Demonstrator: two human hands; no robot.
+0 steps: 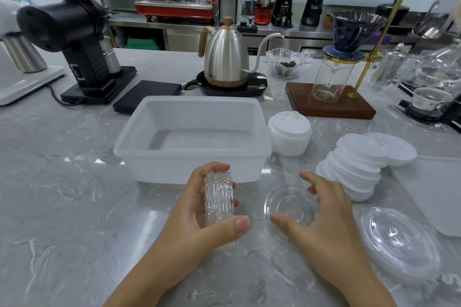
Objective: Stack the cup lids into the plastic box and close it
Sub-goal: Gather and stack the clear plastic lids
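Box (192, 129) empty, unlidded, mid-worktop: 0 lids stowed. Left hand (199, 209) clasps clear stack (219, 199) on edge, near the box. Right hand (321, 214), half open, cups 1 clear lid (287, 207). White stacks (354, 167) wait right.

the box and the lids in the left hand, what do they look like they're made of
Plastic box: likely frosted, translucent white plastic; the counter shows dimly through its walls.
Lids in the left hand: thin clear glossy plastic; fingers show through and the ribbed edges glint.
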